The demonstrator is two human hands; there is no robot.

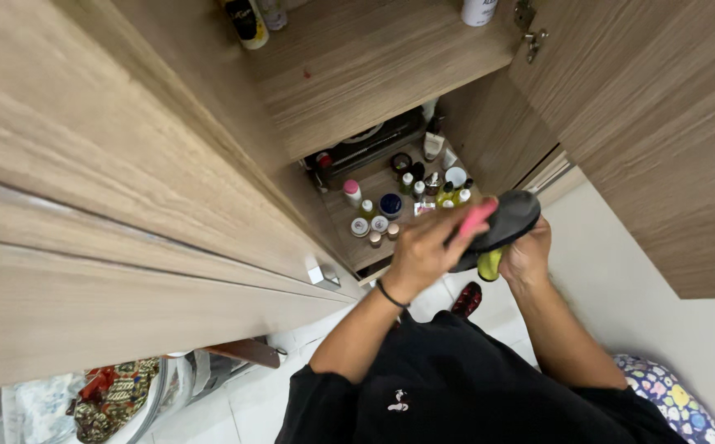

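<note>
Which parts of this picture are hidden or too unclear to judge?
Head view:
- Black oval object: its kind is unclear, blurred and half covered by the left hand.
- Right hand: fingers hidden under that object.
- Small bottles and jars on the lower shelf: too small.

we see a wooden cabinet shelf (pixel 356 215) crowded with small bottles (pixel 352 192) and jars (pixel 389 204) up to its front edge

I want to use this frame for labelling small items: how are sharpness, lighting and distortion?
Head view: wide-angle lens bows the wooden cupboard door on the near side; soft, even light without harsh glare; left hand and pink handle slightly motion-blurred; small bottles on the lower shelf too tiny to resolve.
</note>
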